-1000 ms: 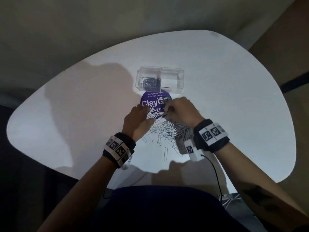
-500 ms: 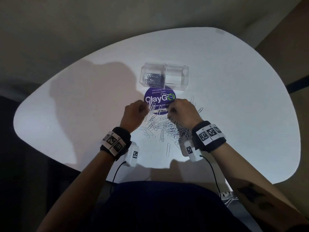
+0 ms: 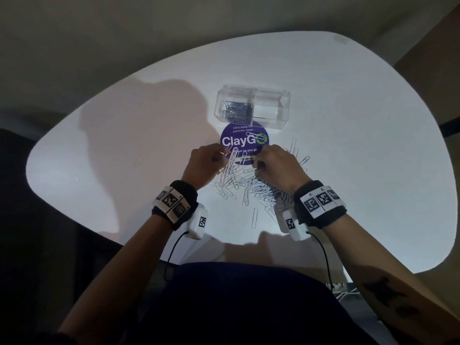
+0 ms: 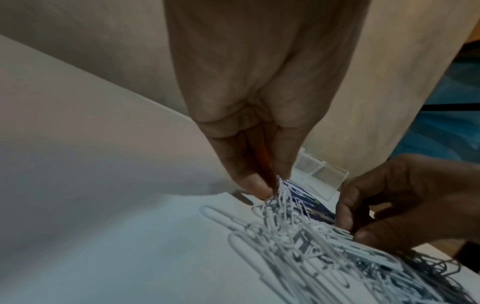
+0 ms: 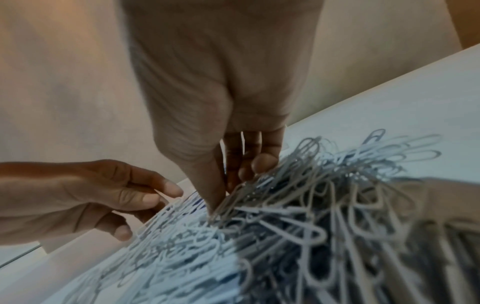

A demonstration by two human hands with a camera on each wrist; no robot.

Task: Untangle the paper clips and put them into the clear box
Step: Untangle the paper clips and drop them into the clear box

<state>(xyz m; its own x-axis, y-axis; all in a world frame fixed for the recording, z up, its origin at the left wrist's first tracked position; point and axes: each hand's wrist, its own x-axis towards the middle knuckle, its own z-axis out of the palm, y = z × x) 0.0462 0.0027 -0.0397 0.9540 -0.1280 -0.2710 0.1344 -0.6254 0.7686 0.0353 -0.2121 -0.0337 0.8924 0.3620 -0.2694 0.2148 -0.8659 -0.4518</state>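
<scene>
A tangled heap of silver paper clips (image 3: 251,185) lies on the white table (image 3: 124,155) in front of me. My left hand (image 3: 219,158) pinches a bunch of clips (image 4: 281,197) at the heap's far left, lifted slightly. My right hand (image 3: 258,163) pinches a clip (image 5: 233,197) at the heap's far side; its other fingers (image 5: 262,162) curl over the pile. The clear box (image 3: 252,107) stands just beyond the hands, with several clips in its left compartment and a right compartment that looks bare.
A round purple "ClayGo" sticker (image 3: 244,140) lies on the table between the box and the hands. A few loose clips (image 3: 254,217) lie toward the near edge and others (image 3: 305,160) to the right. My dark lap is below the near edge.
Both hands stayed at the far edge of the heap, with the fingers working the clips between them. The left hand has closed more tightly on its bunch. The head view shifted slightly.
</scene>
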